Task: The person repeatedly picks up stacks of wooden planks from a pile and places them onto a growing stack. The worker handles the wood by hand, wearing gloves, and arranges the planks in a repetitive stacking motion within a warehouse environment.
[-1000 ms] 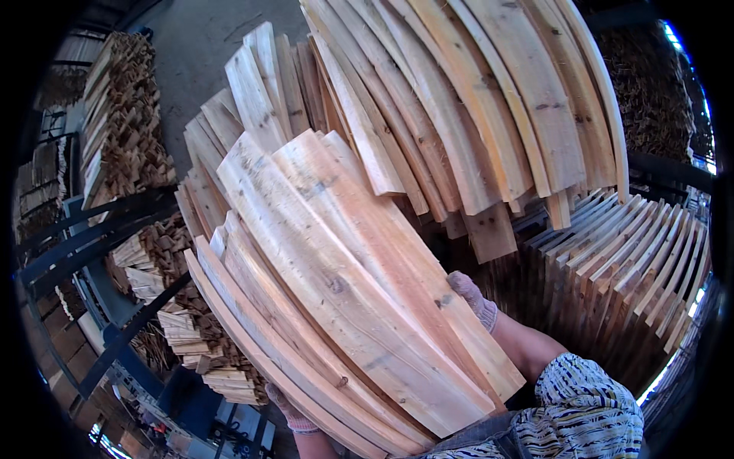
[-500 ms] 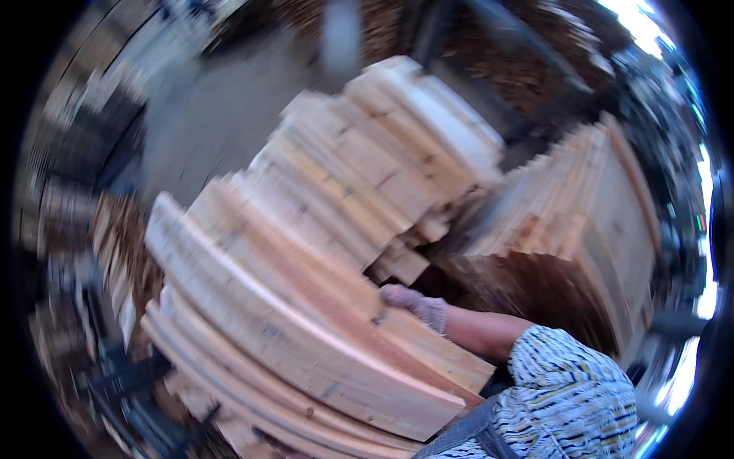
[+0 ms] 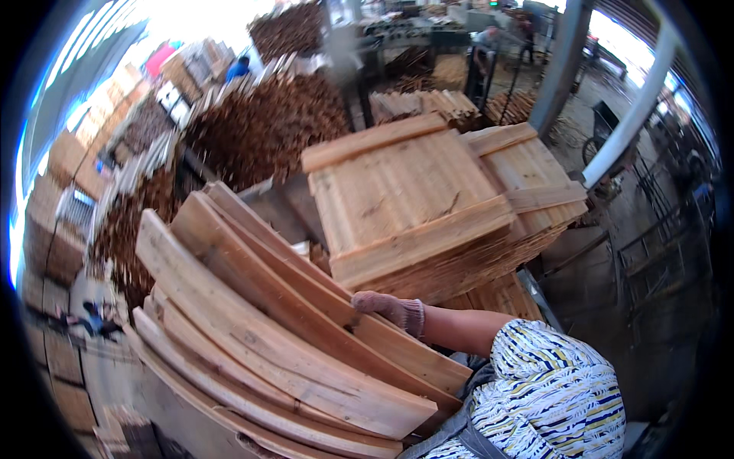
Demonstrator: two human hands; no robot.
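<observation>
A loose bundle of long wooden boards fills the space in front of me, tilted and slightly fanned apart. My right hand, in a pinkish-brown knitted glove, is closed over the far edge of the bundle, its fingers largely hidden behind the boards. The forearm reaches in from a white patterned sleeve. At the bundle's near lower edge a small dark patch may be the fingertips of my left hand; too little shows to read its grip. The near ends of the boards lie close to my body.
Beyond the bundle stands a stack of wooden panels with cross battens, a second panel stack beside it. Large piles of brown-ended wood lie behind. A grey post and a pale slanted pole rise at right. People are farther off.
My view has swung from the pile of boards to the batten-topped panel stacks. The bundle has come along with me, with my right hand still on its far edge.
</observation>
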